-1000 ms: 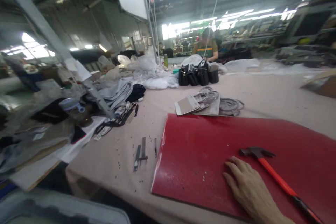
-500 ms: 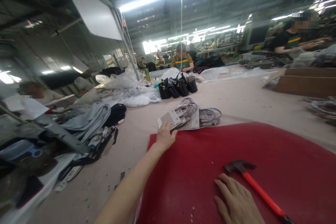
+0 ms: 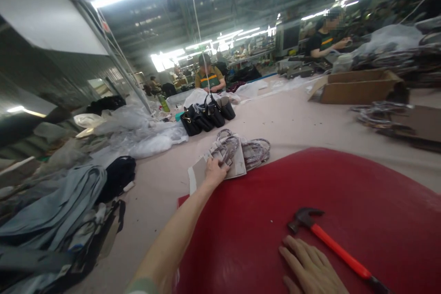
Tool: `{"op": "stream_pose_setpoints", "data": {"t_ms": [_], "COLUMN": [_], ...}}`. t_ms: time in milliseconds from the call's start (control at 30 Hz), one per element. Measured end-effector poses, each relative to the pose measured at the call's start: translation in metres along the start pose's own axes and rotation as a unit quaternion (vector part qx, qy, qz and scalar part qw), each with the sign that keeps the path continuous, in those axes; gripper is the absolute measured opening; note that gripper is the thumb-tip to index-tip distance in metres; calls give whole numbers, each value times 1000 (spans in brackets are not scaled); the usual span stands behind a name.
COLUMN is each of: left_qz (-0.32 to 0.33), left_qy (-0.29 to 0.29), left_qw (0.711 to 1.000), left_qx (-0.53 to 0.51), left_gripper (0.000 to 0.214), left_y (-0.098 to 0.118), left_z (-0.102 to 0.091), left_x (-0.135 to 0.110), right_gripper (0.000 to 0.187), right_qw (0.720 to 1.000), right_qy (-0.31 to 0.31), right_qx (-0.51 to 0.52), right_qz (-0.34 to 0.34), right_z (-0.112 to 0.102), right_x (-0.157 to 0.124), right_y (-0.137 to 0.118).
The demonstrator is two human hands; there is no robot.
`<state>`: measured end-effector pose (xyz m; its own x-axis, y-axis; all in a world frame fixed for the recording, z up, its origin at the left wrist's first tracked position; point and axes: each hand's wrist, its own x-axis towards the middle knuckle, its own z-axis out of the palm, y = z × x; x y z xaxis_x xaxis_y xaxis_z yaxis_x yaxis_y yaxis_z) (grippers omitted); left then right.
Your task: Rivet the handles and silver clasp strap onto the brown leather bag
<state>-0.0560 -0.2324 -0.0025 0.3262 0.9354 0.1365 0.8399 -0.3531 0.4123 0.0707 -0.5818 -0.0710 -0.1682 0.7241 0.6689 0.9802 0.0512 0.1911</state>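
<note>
My left hand (image 3: 216, 172) reaches forward, its fingers curled over a flat grey-beige panel with a plastic-wrapped loop handle (image 3: 225, 149). It lies in a small overlapping stack near the red sheet's far left edge. More wrapped loops (image 3: 257, 151) rest just right of the stack. Flat on the red sheet (image 3: 241, 229) lies my right hand (image 3: 312, 264), fingers stretched out and holding nothing. Just beyond it and to its right is a claw hammer (image 3: 339, 248) with a dark head and a red-orange handle.
Black handbags (image 3: 206, 117) stand behind the stack. Clear plastic wrapping (image 3: 155, 138) and folded grey material (image 3: 65, 206) cover the left side. At the right are an open cardboard box (image 3: 358, 88) and wrapped coils (image 3: 379, 114). Two people work farther back.
My left hand has moved from the stack's near left panel toward the loops, and its fingers have curled in. The view has turned right. My right hand stays beside the hammer.
</note>
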Motion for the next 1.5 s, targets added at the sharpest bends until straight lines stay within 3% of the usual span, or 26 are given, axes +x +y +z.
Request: {"op": "stream_pose_setpoints", "data": {"t_ms": [133, 233, 333, 467, 533, 567, 633, 700, 800, 833, 900, 1000, 1100, 1200, 1300, 1367, 1500], "left_qz": [25, 44, 52, 36, 13, -4, -55, -120, -208, -222, -236, -284, -290, -292, -292, -276, -267], "left_qy": [7, 26, 63, 158, 182, 182, 176, 193, 254, 255, 222, 116, -8, -136, -210, -217, -195], "left_qw": [1000, 999, 997, 983, 955, 928, 846, 751, 633, 613, 601, 589, 563, 472, 371, 349, 352], "left_qx": [4, 0, 3, -85, -233, -325, -501, -620, -701, -714, -731, -748, -774, -821, -856, -869, -876], "left_gripper": [17, 12, 12, 14, 18, 21, 29, 33, 33, 33, 35, 50, 69, 66, 54, 46, 41], "left_y": [-4, -9, -18, -32, -36, -36, -33, -24, 3, 14, 36, 59, 66, 66, 68, 72, 81], "left_z": [-8, -26, -62, -133, -164, -175, -183, -173, -129, -109, -67, -11, 25, 41, 41, 39, 43], "left_x": [-7, -21, -45, -91, -121, -137, -173, -210, -273, -295, -343, -412, -464, -483, -477, -467, -450], "right_gripper": [36, 34, 34, 34, 35, 35, 37, 39, 39, 39, 37, 31, 27, 25, 29, 33, 46], "right_qw": [1000, 998, 996, 994, 994, 993, 991, 988, 984, 982, 977, 963, 938, 920, 910, 905, 914], "right_qy": [-15, -25, -39, -46, -50, -53, -62, -71, -86, -93, -108, -111, -75, -62, -85, -106, -148], "right_qx": [21, 50, 73, 91, 100, 104, 116, 132, 154, 160, 178, 239, 321, 362, 387, 398, 376], "right_qz": [17, 32, 33, 25, 21, 21, 24, 32, 40, 41, 43, 56, 105, 135, 122, 104, 43], "right_z": [-5, -6, -3, 4, 8, 9, 11, 11, 8, 6, 3, 1, 3, 5, 4, 0, -14], "right_x": [2, 5, 6, 5, 5, 4, 5, 6, 8, 10, 11, 12, 11, 10, 11, 11, 10], "right_y": [-4, -5, -4, -2, -1, 0, 0, 1, 1, 1, 2, 6, 13, 19, 22, 21, 11]}}
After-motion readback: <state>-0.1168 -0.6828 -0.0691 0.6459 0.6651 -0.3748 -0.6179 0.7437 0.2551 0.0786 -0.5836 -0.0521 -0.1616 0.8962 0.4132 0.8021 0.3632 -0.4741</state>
